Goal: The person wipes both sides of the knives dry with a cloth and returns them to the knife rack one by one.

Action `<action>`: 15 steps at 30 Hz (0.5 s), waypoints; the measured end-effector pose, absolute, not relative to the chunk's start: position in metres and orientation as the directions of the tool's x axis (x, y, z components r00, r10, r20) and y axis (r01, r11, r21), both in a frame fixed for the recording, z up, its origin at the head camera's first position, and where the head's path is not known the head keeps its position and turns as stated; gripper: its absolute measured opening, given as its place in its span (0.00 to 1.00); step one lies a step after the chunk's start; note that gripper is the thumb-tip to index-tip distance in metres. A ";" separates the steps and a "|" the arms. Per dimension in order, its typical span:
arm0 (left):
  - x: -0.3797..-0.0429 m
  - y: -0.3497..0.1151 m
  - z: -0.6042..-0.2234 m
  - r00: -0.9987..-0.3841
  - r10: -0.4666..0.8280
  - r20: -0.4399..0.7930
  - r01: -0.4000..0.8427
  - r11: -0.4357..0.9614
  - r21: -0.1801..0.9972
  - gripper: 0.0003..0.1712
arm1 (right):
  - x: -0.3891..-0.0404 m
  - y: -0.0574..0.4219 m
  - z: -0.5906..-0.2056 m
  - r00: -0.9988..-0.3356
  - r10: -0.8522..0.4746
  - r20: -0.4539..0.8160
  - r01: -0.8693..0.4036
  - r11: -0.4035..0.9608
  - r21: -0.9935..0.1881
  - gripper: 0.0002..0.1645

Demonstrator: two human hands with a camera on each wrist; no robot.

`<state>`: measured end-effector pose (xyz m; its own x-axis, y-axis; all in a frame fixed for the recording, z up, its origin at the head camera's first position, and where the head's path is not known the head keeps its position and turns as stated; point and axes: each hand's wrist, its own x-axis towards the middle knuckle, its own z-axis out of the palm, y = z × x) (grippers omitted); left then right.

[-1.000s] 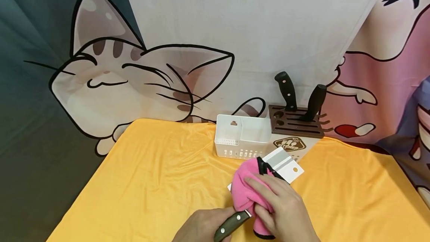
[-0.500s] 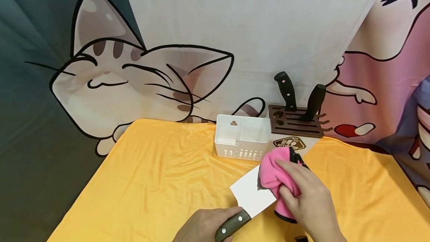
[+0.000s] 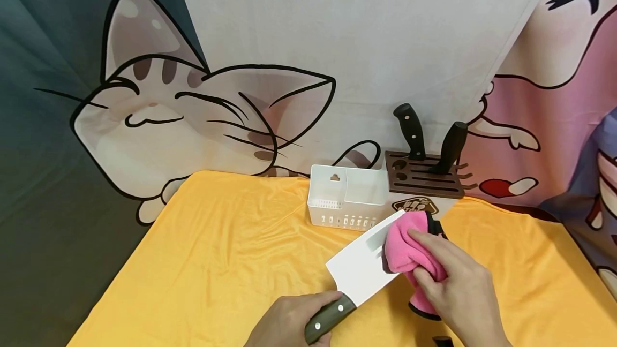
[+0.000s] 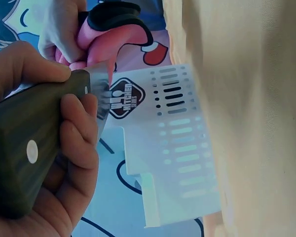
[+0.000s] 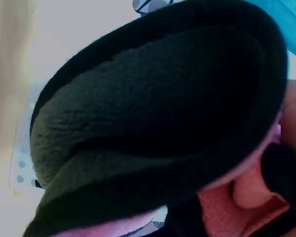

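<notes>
In the head view, my left hand grips the dark green handle of a cleaver, thumb along its top. The broad blade points up and to the right above the table, its face bright with glare. My right hand pinches a bunched pink cloth with black edging against the outer part of the blade, hiding some of it. Curled fingers wrap the riveted handle in the left wrist view. The dark underside of the cloth fills most of the right wrist view.
A white knife rack with a brown slotted top stands at the back of the yellow-covered table. Two black-handled knives stick up from it. A small dark object shows at the bottom edge.
My right hand has slid the cloth along the blade, from near the handle toward the far end, baring the part by the handle. My left hand keeps its grip, with the cleaver shifting slightly.
</notes>
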<state>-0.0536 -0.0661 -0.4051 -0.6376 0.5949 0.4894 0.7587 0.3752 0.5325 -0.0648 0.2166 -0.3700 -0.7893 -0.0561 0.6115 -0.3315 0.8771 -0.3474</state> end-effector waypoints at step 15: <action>-0.054 -0.068 -0.404 -0.679 0.541 0.497 0.731 0.435 0.525 0.34 | -0.054 0.195 -0.367 -0.734 -0.291 0.613 -0.509 0.834 -0.213 0.32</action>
